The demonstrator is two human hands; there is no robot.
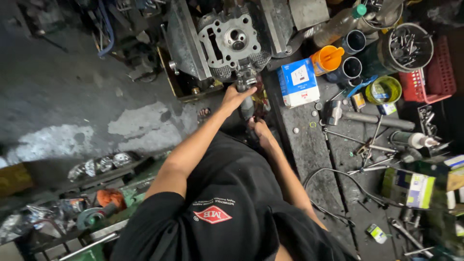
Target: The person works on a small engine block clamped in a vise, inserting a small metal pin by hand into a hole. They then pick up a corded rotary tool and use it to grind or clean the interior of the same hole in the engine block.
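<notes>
i see my left hand [238,95] stretched forward, its fingers wrapped around a small metal part [245,77] that sits at the lower edge of the engine cylinder head [232,41], which stands clamped upright at the front of the tabletop [309,150]. my right hand [261,129] is lower, close to my black shirt, fingers curled on something dark i cannot make out. i judge the work is mid-way: the head is bare, ports open, nothing bolted onto its face yet.

as for containers: a round tin [411,47] holds a crowd of bolts and bits; a red plastic basket [437,77] beside it, contents unclear; an orange cup [327,59] lies tipped; two dark tubes [355,41] look empty; a yellow-green tub [384,89] has some residue; a blue-and-white box [298,82] stands closed.
</notes>
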